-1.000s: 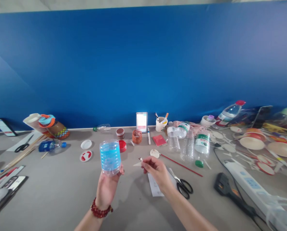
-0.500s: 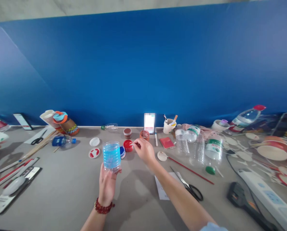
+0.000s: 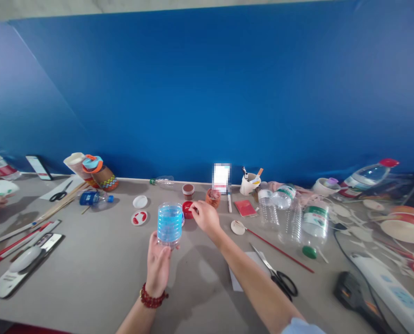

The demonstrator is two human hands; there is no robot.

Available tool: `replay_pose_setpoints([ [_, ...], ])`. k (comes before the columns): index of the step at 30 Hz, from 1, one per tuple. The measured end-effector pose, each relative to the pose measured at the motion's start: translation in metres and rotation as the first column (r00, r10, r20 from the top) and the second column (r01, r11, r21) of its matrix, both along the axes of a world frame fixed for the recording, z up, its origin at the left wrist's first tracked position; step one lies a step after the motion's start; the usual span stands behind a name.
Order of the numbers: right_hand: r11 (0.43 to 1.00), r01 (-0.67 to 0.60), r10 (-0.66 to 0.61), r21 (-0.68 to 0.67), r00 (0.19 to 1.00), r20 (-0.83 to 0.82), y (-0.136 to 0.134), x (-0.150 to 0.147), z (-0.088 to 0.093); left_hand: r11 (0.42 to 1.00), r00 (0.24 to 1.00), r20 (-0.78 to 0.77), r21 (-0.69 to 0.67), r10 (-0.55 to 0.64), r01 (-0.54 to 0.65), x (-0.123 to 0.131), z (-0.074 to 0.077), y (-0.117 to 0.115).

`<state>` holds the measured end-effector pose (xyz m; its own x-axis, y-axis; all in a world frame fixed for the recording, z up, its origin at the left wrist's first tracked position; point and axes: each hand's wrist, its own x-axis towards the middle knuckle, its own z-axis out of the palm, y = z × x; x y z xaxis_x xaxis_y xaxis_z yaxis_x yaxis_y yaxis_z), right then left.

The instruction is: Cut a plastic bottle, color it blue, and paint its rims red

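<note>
One blue bottle (image 3: pixel 169 222), base in left fingers (image 3: pixel 163 251)

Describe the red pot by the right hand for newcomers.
Below the blue wall, on the table, the left hand holds a blue bottle. Right of it, by the right hand, sits the red pot; the brown pot and orange pot stand behind.

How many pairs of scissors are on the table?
2. One pair of scissors lies far left by the wooden sticks; the other pair lies by the white paper. Clutter at right may hide more.
</note>
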<state>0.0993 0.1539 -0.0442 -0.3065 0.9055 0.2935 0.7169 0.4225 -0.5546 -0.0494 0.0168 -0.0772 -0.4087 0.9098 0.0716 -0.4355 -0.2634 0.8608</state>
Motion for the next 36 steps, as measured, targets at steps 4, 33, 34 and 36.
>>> replay_pose_setpoints([
  [4,1.0,0.012,-0.012,0.0,1.0,0.001,0.0004,0.0012,0.0001,1.0,1.0,-0.014,-0.001,0.001,-0.001,-0.0001,0.0014,0.0002],
  [33,0.999,0.01,-0.012,0.034,0.999,0.042,0.0037,0.0007,-0.0061,1.0,1.0,-0.009,-0.004,-0.004,0.004,0.0014,0.0046,-0.0002],
  [34,0.999,0.003,-0.004,0.034,0.999,0.045,0.0035,0.0007,-0.0065,1.0,1.0,-0.007,-0.004,-0.006,0.006,0.0016,0.0047,-0.0002],
  [36,0.999,-0.011,0.009,0.034,0.999,0.047,0.0037,0.001,-0.0064,1.0,1.0,0.0,-0.006,-0.01,0.01,0.0018,0.0046,-0.0005],
])
